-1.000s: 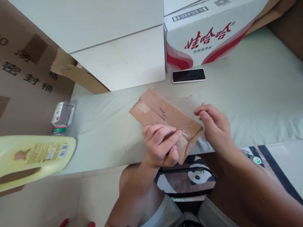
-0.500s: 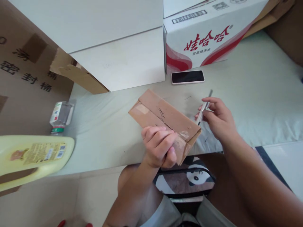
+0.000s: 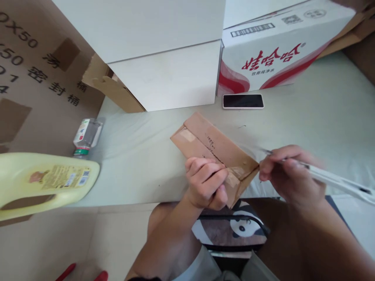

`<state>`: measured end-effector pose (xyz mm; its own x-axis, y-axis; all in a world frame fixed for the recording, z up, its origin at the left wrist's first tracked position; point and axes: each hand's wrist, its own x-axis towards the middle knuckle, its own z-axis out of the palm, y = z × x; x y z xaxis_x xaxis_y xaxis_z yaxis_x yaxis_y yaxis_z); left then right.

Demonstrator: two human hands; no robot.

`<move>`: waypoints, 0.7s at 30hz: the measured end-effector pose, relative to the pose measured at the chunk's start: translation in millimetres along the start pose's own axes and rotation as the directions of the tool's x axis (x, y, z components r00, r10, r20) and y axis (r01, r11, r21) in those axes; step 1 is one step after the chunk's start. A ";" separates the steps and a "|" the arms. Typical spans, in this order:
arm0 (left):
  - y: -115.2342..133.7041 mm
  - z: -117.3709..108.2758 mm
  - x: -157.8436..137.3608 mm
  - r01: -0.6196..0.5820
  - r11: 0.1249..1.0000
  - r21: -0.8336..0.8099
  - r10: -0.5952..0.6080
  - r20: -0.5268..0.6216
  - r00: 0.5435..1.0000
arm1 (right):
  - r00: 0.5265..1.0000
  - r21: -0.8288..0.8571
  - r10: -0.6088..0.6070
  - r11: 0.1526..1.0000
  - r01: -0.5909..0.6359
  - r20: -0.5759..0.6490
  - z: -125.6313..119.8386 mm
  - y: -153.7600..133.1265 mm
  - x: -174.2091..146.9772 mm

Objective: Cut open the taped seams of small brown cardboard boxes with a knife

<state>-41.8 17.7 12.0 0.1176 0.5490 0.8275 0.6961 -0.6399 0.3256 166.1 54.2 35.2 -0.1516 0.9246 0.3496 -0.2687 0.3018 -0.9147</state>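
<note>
My left hand (image 3: 206, 182) is closed around the lower side of a small brown cardboard box (image 3: 216, 146), which is held tilted above the cloth-covered surface. Clear tape shows at both ends of its seam, and small dark writing marks its top. At the box's right end, my right hand (image 3: 293, 175) grips a white utility knife (image 3: 336, 178). The handle sticks out to the right past the hand, and the blurred blade points left toward the box. Whether the blade touches the cardboard I cannot tell.
A phone (image 3: 243, 101) lies beyond the box, before a white and red water carton (image 3: 263, 62). White boxes (image 3: 172, 78) stand at the back. Left are a clear bottle (image 3: 88, 134), a yellow jug (image 3: 73, 175) and a large carton (image 3: 43, 78). A panda-print bag (image 3: 231, 230) lies below.
My right hand has turned the utility knife from nearly upright to lying sideways, its blade now pointing left. The left hand keeps its hold on the box. The whole view has shifted slightly.
</note>
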 end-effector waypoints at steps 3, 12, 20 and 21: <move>-0.2 0.6 -0.2 -0.003 1.000 -0.010 0.003 -0.010 1.000 | 0.998 -0.189 -0.017 0.981 0.029 0.065 10.2 -13.1 -9.4; 1.3 -0.1 3.2 0.003 1.000 -0.005 -0.003 -0.012 1.000 | 0.953 -0.602 -0.056 0.764 0.233 0.298 11.5 -24.5 -2.8; 1.2 -0.9 2.0 0.012 1.000 -0.007 -0.012 0.005 1.000 | 0.933 -0.612 -0.073 0.736 0.289 0.352 20.8 -24.6 2.2; 1.1 -0.9 2.0 0.013 1.000 -0.008 -0.013 0.006 1.000 | 0.932 -0.617 -0.078 0.730 0.295 0.353 20.8 -22.9 2.0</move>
<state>-41.4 17.6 14.4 0.1131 0.5605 0.8204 0.6921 -0.6369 0.3398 152.1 44.3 61.1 -0.4567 0.7562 0.4687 0.3458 0.6363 -0.6896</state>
